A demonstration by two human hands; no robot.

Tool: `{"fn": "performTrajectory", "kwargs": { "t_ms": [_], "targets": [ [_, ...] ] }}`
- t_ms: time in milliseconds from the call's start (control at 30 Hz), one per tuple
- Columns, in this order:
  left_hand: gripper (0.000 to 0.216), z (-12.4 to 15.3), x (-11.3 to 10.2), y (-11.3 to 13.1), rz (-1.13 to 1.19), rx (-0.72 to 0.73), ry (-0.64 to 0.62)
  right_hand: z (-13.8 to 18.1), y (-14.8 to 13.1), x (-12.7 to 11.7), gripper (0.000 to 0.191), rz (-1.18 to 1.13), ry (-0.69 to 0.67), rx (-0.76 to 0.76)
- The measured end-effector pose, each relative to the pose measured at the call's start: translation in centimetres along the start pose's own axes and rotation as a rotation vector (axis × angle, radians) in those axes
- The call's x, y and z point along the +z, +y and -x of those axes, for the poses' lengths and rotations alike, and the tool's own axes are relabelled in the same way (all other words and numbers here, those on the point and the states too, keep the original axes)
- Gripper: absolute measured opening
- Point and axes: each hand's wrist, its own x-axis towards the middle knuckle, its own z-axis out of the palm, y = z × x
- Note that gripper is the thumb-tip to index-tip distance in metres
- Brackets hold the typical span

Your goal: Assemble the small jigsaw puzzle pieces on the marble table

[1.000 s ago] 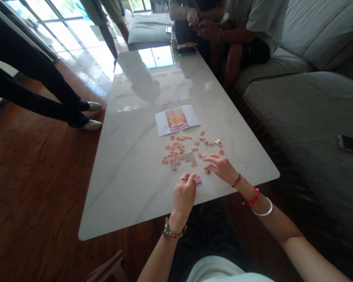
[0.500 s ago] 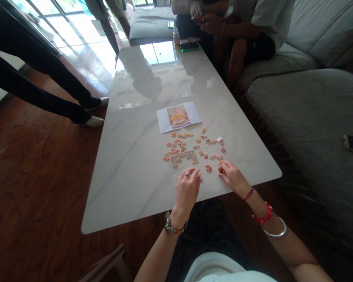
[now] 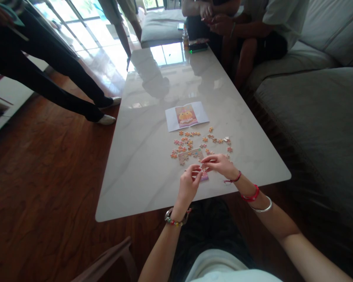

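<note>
My left hand and my right hand meet over the near part of the table, fingertips almost touching. Between them is a small pale puzzle piece, partly covered by the fingers, which both hands pinch. Just beneath lies a pink and purple joined strip of puzzle, half hidden. Beyond the hands sits a partly joined puzzle section with a straight upper edge. Loose orange and pink puzzle pieces are scattered around it, with more pieces toward the right.
A folded paper with a printed picture lies beyond the pieces on the white marbled table. A bottle and a dark phone are at the far end. A person stands at left; others sit by the grey sofa.
My right hand has moved left, over to my left hand and the pink and purple strip. My left hand's fingers have shifted toward it. The view has turned slightly left.
</note>
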Motion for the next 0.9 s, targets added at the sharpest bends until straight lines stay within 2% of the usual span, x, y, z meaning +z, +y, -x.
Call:
{"fn": "performTrajectory", "kwargs": {
  "t_ms": [100, 167, 400, 567, 667, 800, 900],
  "targets": [
    [0.016, -0.7, 0.1, -0.6, 0.092, -0.021, -0.035, -0.1, 0.4, 0.2, 0.024, 0.146, 0.042, 0.002],
    [0.015, -0.8, 0.3, -0.9, 0.076, -0.033, -0.028, 0.0, 0.8, 0.1, 0.026, 0.199, 0.044, 0.011],
    [0.012, -1.2, 0.3, -0.9, -0.146, 0.013, -0.013, -0.1, 1.7, -0.7, 0.023, 0.291, -0.033, 0.0],
    [0.014, -2.2, 0.4, -1.3, -0.057, 0.018, 0.02, 0.0, 1.4, -0.7, 0.023, 0.229, -0.135, 0.018],
    [0.009, -2.6, 0.5, -1.4, -0.035, 0.002, 0.085, 0.0, 1.6, -0.3, 0.017, 0.18, -0.082, 0.082],
    [0.005, -2.7, 0.5, -1.6, -0.072, 0.027, 0.023, 0.1, 1.7, -0.1, 0.016, 0.277, -0.01, 0.101],
    [0.007, -2.5, 0.3, -1.6, -0.074, 0.051, 0.032, 0.2, 1.5, -0.3, 0.015, 0.38, 0.055, 0.057]
  ]
}}
